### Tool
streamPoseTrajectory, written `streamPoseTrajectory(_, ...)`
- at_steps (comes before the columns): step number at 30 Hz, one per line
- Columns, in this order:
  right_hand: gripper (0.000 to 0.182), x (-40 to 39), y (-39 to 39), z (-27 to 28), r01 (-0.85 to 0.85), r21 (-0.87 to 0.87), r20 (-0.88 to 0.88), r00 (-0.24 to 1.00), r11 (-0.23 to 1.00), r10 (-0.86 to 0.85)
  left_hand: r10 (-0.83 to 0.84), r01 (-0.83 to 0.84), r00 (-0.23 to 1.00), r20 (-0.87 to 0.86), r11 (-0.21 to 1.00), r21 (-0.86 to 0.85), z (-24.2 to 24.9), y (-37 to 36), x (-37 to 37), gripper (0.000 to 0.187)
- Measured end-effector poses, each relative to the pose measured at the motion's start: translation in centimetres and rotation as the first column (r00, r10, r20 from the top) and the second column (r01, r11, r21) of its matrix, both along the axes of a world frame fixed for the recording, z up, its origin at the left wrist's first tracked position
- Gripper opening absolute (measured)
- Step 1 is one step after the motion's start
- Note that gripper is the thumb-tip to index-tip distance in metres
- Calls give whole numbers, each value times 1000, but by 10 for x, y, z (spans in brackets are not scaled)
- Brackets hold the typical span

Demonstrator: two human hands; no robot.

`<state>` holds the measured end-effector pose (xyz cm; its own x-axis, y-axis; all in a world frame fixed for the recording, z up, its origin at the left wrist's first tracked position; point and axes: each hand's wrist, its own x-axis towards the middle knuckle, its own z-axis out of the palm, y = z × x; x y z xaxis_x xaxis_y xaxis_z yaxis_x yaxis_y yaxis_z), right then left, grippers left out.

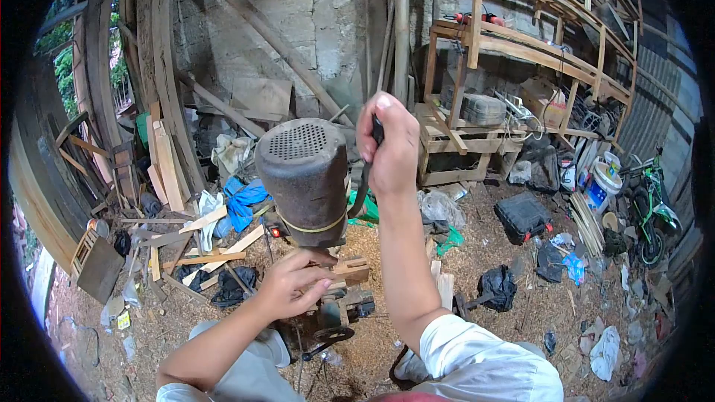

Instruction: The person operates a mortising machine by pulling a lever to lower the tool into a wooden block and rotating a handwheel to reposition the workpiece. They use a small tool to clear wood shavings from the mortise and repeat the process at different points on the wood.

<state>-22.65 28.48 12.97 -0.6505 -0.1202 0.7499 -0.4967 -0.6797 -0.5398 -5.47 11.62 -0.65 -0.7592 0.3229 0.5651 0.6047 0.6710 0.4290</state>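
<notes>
Directly before me stands a machine with a dark, dusty motor housing, its round top pierced with vent holes. A yellow band runs round its lower part. My right hand is raised beside the housing, fingers wrapped round the black grip of a lever that curves down to the machine. Below the motor, my left hand is open, its fingers stretched toward the underside and partly hidden there. Close to those fingertips lies a wooden block on the machine's bed. Under the bed sits a dark handwheel.
Wood shavings cover the floor. Offcuts and a blue cloth lie at left. On the right are a black tool case, a white bucket and a small green bike. A wooden workbench stands behind.
</notes>
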Motion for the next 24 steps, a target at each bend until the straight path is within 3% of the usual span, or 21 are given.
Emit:
streamPoseTrajectory(9, 41, 36, 26, -54, 1, -27, -107, 994, 1000, -4, -122, 114, 985, -122, 991, -70, 9, -13, -12, 13)
streamPoseTrajectory(11, 42, 43, 31, -69, 7, -27, -63, 998, 1000, -8, -126, 120, 985, -121, 991, -55, 8, -17, -15, 14)
streamPoseTrajectory(13, 44, 45, 36, -84, 31, -34, -198, 979, 999, -37, -150, 149, 988, -32, 989, -14, 5, -20, -16, 15)
streamPoseTrajectory(15, 44, 49, 39, -95, 42, -14, -182, 982, 999, -44, -171, 172, 984, 47, 985, -16, 4, -24, -17, 24)
streamPoseTrajectory(17, 44, 56, 43, -106, 78, -41, -279, 956, 996, -86, -155, 156, 980, 126, 988, -2, 1, -25, -15, 29)
streamPoseTrajectory(24, 41, 61, 60, -149, 15, 17, -458, 889, 1000, -6, -104, 174, 912, 397, 974, -145, -17, -21, -15, 54)
